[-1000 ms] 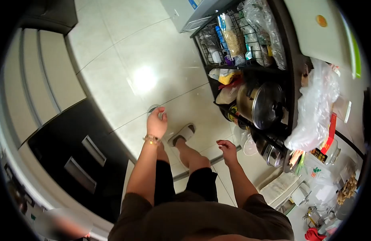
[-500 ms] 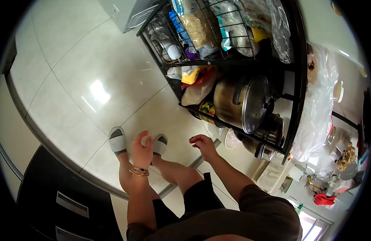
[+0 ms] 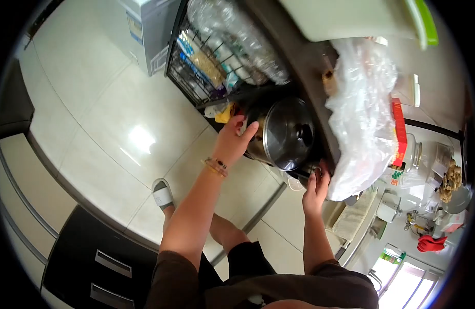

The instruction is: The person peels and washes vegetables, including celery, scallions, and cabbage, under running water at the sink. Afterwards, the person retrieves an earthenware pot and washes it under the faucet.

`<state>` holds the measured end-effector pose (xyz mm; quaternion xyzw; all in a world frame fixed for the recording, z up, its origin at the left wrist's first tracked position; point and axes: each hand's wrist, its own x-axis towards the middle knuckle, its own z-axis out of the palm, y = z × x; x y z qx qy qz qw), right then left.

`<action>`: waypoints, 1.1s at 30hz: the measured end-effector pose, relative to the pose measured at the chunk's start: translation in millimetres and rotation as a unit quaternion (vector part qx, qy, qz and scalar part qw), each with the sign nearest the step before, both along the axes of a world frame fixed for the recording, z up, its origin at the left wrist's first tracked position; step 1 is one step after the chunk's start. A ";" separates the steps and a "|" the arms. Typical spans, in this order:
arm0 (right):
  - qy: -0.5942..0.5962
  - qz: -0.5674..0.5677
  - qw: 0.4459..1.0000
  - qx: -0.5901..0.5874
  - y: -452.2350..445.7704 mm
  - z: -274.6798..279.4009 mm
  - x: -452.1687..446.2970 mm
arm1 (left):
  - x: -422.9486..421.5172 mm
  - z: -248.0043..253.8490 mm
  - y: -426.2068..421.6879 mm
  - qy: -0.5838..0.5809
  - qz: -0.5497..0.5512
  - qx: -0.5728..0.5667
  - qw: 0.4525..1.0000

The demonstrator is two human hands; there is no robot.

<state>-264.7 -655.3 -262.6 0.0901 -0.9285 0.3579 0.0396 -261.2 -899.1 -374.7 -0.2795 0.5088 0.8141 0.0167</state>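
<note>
A large steel pot with a glass lid (image 3: 290, 135) and a black lid knob (image 3: 303, 132) stands on the middle level of a black rack (image 3: 278, 31). My left hand (image 3: 235, 138) is at the pot's left side, its thumb apart from the fingers, holding nothing that I can see. Whether it touches the pot I cannot tell. My right hand (image 3: 315, 191) is at the near end of the rack, below the pot and beside a white plastic bag (image 3: 358, 123). Its thumb and fingers are apart, and the fingertips lie close to the rack's edge.
Wire baskets (image 3: 209, 64) on the rack hold bagged food. A yellow packet (image 3: 224, 113) lies left of the pot. On the rack's top are a pale green-rimmed container (image 3: 361, 20) and a red box (image 3: 398, 131). A black drawer cabinet (image 3: 88, 257) stands at lower left.
Both hands have moved up and right, from over the floor to the pot and the rack. The view has shifted closer to the rack, showing more of its top.
</note>
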 end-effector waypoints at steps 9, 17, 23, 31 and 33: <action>0.020 -0.151 0.966 -0.209 -21.0 -34.0 -100.2 | -1.7 17.9 9.3 -0.074 -0.029 0.149 0.986; -0.112 -0.189 0.871 -0.440 -72.2 -49.9 -161.4 | 78.8 55.6 -20.3 -0.093 0.061 0.194 0.975; -0.145 -0.202 0.829 -0.500 -81.6 -52.0 -184.2 | 141.1 77.7 -32.2 -0.106 0.142 0.191 0.965; -0.158 -0.221 0.786 -0.556 -79.5 -50.4 -188.5 | 207.0 77.1 -41.1 -0.089 0.177 0.174 0.965; -0.156 -0.227 0.772 -0.572 -76.6 -50.6 -187.2 | 212.5 85.5 -42.4 -0.106 0.179 0.161 0.965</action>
